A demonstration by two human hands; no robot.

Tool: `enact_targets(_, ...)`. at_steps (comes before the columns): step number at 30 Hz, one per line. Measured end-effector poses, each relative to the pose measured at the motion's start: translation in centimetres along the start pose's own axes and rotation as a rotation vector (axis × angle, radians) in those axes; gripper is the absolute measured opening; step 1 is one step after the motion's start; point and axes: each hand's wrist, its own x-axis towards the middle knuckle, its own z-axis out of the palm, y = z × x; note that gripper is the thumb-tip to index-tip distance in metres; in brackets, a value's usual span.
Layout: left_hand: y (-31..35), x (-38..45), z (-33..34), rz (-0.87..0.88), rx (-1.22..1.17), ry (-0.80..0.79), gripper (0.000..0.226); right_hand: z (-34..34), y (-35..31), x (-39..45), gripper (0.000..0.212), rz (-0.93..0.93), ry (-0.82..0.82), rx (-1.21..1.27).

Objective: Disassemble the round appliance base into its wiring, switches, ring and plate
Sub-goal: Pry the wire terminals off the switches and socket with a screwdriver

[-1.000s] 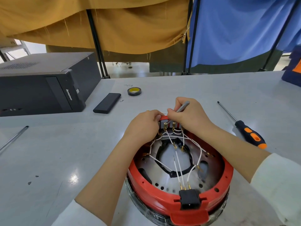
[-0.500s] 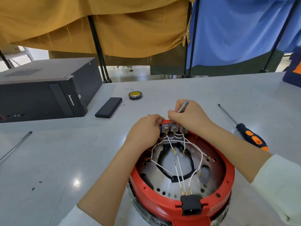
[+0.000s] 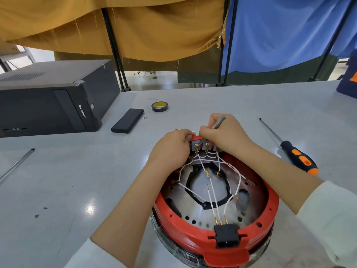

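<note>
Both hands grip the switches

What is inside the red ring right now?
Inside the red ring: white wires, a perforated metal plate and a black gasket-like loop. The left hand covers the far-left part.

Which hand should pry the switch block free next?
Right, probably. The right hand already holds the thin metal tool, tip at the switch block. The left hand grips the block's left end, steadying it.
</note>
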Motion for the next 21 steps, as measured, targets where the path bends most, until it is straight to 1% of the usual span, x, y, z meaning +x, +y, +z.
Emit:
enact_targets(3, 0.1, 0.0, -0.1, -0.011, 0.009, -0.006, 0.031, -0.3, -0.7, 1.1, 0.024, 0.118, -0.080, 0.002)
enact_targets(5, 0.1, 0.0, 0.0, -0.014, 0.013, -0.009, 0.031, -0.4, -1.1, 1.7, 0.025, 0.160, -0.137, -0.041)
enact_targets(7, 0.1, 0.1, 0.0, -0.013, 0.017, -0.012, 0.031, 0.0, -1.3, 1.9, 0.028, 0.147, -0.174, -0.141)
enact_targets(9, 0.1, 0.1, 0.0, -0.013, 0.013, -0.014, 0.030, 0.5, -1.3, 1.7, 0.029, 0.102, -0.164, -0.260)
enact_targets(10, 0.1, 0.1, 0.0, -0.014, 0.009, -0.014, 0.029, 0.4, -1.3, 1.6, 0.029, 0.099, -0.149, -0.250)
enact_targets(13, 0.1, 0.0, 0.0, -0.018, 0.003, -0.014, 0.031, -1.1, -1.3, 0.9, 0.024, 0.179, -0.136, -0.007)
enact_targets(14, 0.1, -0.1, -0.1, -0.018, -0.001, -0.015, 0.031, -1.8, -1.4, 0.4, 0.025, 0.166, -0.136, 0.021)
enact_targets(16, 0.2, -0.1, -0.1, -0.020, -0.010, -0.017, 0.031, -2.8, -1.9, -0.8, 0.025, 0.069, -0.166, 0.043)
enact_targets(19, 0.2, -0.2, -0.3, -0.022, 0.011, -0.025, 0.029, -3.3, -2.9, -3.3, 0.023, -0.065, -0.326, 0.061)
enact_targets(21, 0.3, -0.2, -0.3, -0.024, 0.020, -0.036, 0.029, -3.3, -3.6, -4.8, 0.025, -0.067, -0.438, 0.016)
